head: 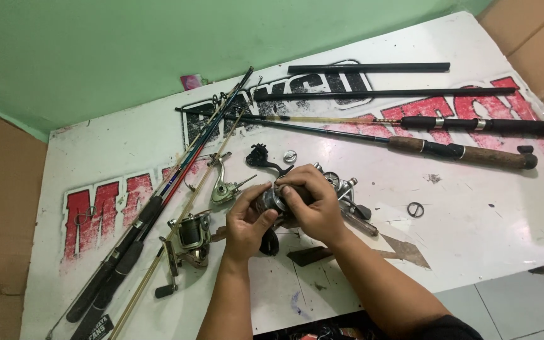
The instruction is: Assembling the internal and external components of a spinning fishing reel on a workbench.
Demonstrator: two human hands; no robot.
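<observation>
Both my hands meet over the middle of a white board (473, 214). My left hand (245, 220) and my right hand (313, 204) together grip a dark fishing reel spool (274, 199), fingers curled round it. Under my right hand lie silver reel parts (347, 189). A black reel handle (260, 157) lies just beyond my fingers. A bare silver reel frame (225, 186) rests to the left of my hands.
A complete spinning reel (187, 236) on a thin rod lies at lower left. Several fishing rods (158, 201) slant along the left; others (461, 151) lie across the top right. A small metal ring (415, 209) sits to the right. Green wall behind, cardboard at the sides.
</observation>
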